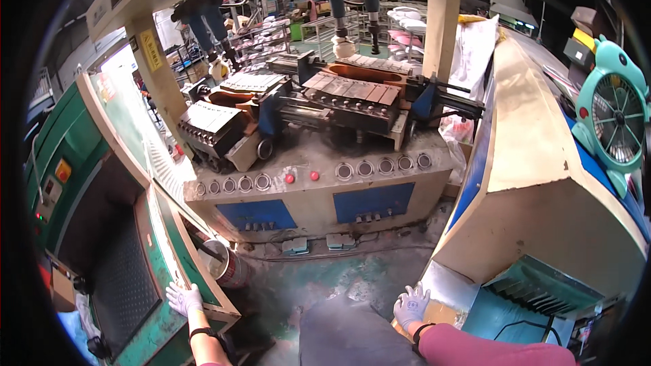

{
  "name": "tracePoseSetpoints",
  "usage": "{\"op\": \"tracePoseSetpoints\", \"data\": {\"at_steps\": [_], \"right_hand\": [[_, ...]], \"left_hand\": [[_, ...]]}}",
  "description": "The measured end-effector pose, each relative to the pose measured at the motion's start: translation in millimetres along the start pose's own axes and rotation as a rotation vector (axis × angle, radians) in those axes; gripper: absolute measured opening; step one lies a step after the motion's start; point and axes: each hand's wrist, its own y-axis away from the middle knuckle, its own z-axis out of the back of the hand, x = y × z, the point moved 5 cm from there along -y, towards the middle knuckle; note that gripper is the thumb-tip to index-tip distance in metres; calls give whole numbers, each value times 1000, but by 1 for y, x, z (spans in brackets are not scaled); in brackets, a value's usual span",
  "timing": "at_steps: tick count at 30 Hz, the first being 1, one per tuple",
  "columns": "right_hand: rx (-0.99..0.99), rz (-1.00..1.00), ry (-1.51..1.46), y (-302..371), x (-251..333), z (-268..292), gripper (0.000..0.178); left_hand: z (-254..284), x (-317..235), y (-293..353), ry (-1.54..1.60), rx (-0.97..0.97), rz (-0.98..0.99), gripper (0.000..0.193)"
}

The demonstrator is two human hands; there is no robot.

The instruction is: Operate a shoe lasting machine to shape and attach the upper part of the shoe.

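Right hand: gloved, at the near right; fingers parted and lightly bent, pinching nothing visible. The right hand [411, 306] lies over or against a tan board [444, 315]; contact underneath is hidden.
Tan board: near right, beside a pale tabletop [449, 286]. Judged stiff and fairly light, wood or card not distinguishable; best hold probably the bare edge beside the palm.
Left hand: gloved, at the near left; fingers loosely spread, palm down. The left hand [183, 299] appears to rest on the rim of a green frame [186, 254], not wrapped round it.
Green frame: near left, running away from the wearer. Judged heavy, rigid, not fragile; worn paint may be slightly slick under a glove. The long upper rim seems the natural hold.
Bucket: just beyond the frame [235, 271]; a dark shaft leans in it.
Foot pedals: farther, on the floor, a pale blue pair [296, 246].
Beige machine: far centre [308, 205], button rows above blue panels; slatted plates [350, 88] on top look hard and flat.
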Motion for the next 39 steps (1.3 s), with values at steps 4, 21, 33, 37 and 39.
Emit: {"op": "tracePoseSetpoints", "data": {"at_steps": [4, 21, 33, 37, 39], "right_hand": [[31, -3, 20, -3, -2, 3, 31], [-19, -11, -6, 3, 3, 4, 28], [-53, 18, 59, -1, 1, -2, 27], [-62, 0, 29, -1, 0, 0, 27], [-41, 1, 36, 1, 1, -2, 27]], "left_hand": [[1, -7, 1, -30, 63, -17, 95], [-1, -5, -5, 33, 71, -18, 104], [-3, -15, -37, 23, 66, -111, 104], [1, -21, -32, 39, 39, -121, 93], [2, -19, -30, 38, 42, -117, 90]]}}
